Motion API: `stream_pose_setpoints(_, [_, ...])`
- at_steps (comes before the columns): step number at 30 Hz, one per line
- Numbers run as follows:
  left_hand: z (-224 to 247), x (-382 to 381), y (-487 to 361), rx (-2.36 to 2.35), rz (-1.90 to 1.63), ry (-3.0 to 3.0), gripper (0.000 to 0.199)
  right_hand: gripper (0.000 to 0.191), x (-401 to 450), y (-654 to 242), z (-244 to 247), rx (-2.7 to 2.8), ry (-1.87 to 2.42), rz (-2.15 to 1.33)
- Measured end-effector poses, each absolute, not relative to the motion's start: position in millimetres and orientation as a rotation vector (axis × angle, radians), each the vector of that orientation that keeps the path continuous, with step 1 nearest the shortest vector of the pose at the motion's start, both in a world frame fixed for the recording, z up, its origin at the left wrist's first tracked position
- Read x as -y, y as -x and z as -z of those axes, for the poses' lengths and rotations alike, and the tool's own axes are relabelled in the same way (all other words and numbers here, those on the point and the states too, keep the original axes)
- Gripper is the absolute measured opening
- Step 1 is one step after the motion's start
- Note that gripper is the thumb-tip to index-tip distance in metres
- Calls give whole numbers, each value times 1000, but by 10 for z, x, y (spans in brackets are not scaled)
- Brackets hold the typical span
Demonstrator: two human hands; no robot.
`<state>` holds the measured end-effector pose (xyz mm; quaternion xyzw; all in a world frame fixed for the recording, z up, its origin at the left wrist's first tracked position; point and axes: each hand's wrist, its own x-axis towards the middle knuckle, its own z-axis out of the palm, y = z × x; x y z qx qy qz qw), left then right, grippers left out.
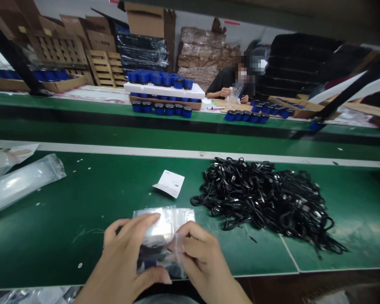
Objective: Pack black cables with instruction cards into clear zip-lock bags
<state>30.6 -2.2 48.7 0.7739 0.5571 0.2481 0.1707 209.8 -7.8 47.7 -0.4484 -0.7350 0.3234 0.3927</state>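
Note:
My left hand (pixel 129 249) is wrapped round one side of a clear plastic bag (pixel 160 236) near the table's front edge. Dark contents show through the plastic, with a blue patch low down, but I cannot make out what they are. With bent fingers, my right hand (pixel 198 249) pinches the bag's right edge. Behind the hands, more flat clear bags or white sheets (pixel 186 215) lie on the green table (pixel 91 202). A folded white leaflet (pixel 171 183) rests just beyond them.
To the right lies a big heap of black cables (pixel 259 194). Plastic-wrapped packages (pixel 25 181) lie at the left. Across the bench, blue black-lidded jars (pixel 161 79) stand on a raised ledge (pixel 107 105). A person (pixel 231 84) sits behind it, holding a clear item.

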Motion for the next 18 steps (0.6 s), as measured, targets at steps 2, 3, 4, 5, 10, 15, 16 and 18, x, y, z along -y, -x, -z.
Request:
stream_pose_setpoints(2, [-583, -51, -246, -1496, -427, -2063, 30, 22, 76, -2164, -574, 1947, 1102, -949])
stream_pose_setpoints(3, [-620, -73, -237, -1436, -325, -1990, 18, 22, 82, -2192, -610, 1956, 1107, -1001])
stream_pose_setpoints(4, [-646, -84, -241, -1389, -274, -1920, 18, 23, 93, -2217, -635, 1942, 1125, -1036])
stream_pose_setpoints(5, [-661, -87, -255, -1376, -276, -1853, 23, 21, 108, -2238, -651, 1916, 1150, -1055])
stream_pose_setpoints(10, [-618, -32, -332, -1402, -541, -1547, 23, 15, 162, -2281, -674, 1992, 1230, -863])
stream_pose_setpoints(15, [-498, 1, -325, -1092, -613, -1350, 28, 10, 124, -2271, -754, 1992, 1196, -983])
stream_pose_setpoints(16, [-475, 6, -330, -1092, -628, -1302, 29, 9, 114, -2271, -768, 1982, 1192, -1020])
stream_pose_setpoints(18, [-439, 19, -355, -1111, -705, -1182, 31, 9, 98, -2268, -768, 1967, 1171, -1067])
